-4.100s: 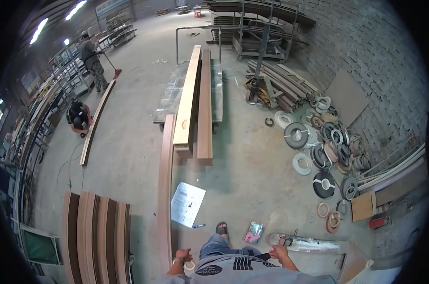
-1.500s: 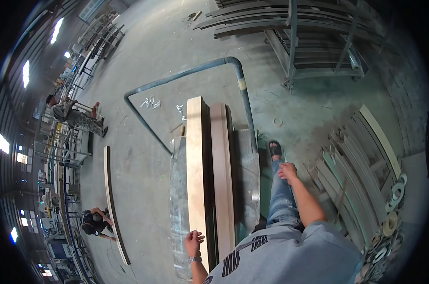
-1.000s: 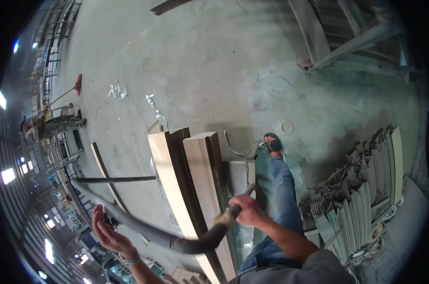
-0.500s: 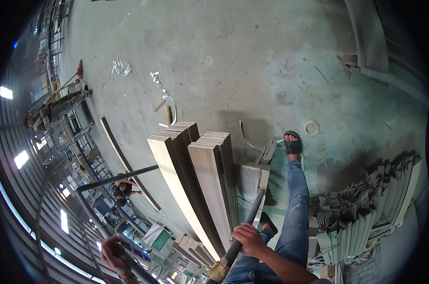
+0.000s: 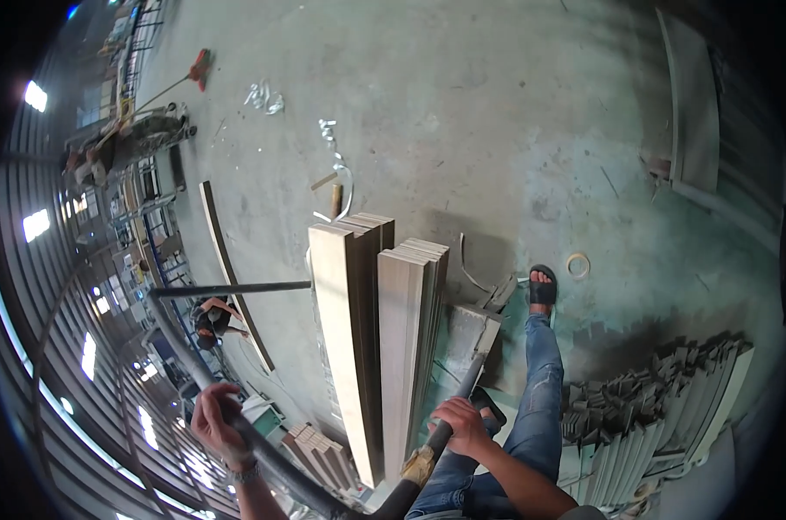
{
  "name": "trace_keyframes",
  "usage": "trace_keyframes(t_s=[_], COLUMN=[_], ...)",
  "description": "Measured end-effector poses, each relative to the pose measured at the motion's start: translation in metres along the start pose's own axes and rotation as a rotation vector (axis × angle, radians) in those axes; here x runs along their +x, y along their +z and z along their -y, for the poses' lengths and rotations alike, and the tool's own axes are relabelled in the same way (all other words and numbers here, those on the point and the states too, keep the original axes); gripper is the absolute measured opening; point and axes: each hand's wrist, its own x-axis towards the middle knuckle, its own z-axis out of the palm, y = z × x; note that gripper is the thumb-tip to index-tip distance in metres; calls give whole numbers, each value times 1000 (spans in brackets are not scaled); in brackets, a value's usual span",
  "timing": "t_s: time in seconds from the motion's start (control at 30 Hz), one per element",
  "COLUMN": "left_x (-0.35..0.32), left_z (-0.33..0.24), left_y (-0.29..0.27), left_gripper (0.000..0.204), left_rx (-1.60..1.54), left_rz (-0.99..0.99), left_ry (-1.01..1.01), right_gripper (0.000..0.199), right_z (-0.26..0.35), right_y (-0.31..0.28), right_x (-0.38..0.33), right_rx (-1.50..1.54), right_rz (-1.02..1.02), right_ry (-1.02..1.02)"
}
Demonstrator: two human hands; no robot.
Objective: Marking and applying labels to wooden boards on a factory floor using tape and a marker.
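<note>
While boards (image 5: 334, 303) lie stacked, the right hand (image 5: 464, 425) clasps the bar (image 5: 276, 459).

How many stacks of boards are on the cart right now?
2: a pale-faced stack on the left and a browner stack beside it, nearer the right hand. The cart is partly hidden, so another could be out of sight.

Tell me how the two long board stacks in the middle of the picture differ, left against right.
The left stack shows a pale, yellowish face; the right stack shows a grey-brown one. The left stack's upper end sits higher in the picture than the right stack's. Both are long, layered at the end, and lie side by side.
</note>
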Motion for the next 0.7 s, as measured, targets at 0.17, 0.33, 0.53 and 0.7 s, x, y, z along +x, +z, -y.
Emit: trace_keyframes(t_s=[0.17, 0.33, 0.53, 0.7], left_x=[-6, -50, -238, -419], left_z=[6, 18, 83, 260], left_y=[3, 2, -17, 25], left_gripper=[37, 31, 51, 52], left_rx=[-221, -228, -466, -354], left_rz=[-118, -150, 235, 400], left_ry=[97, 393, 72, -380], right_gripper=[21, 18, 22, 37], right_z=[7, -12, -23, -101], right_y=[7, 16, 20, -95], right_x=[-4, -13, -31, -105], right_rx=[-35, 47, -239, -1192], right_rz=[0, 53, 67, 225], right_ry=[18, 66, 42, 52])
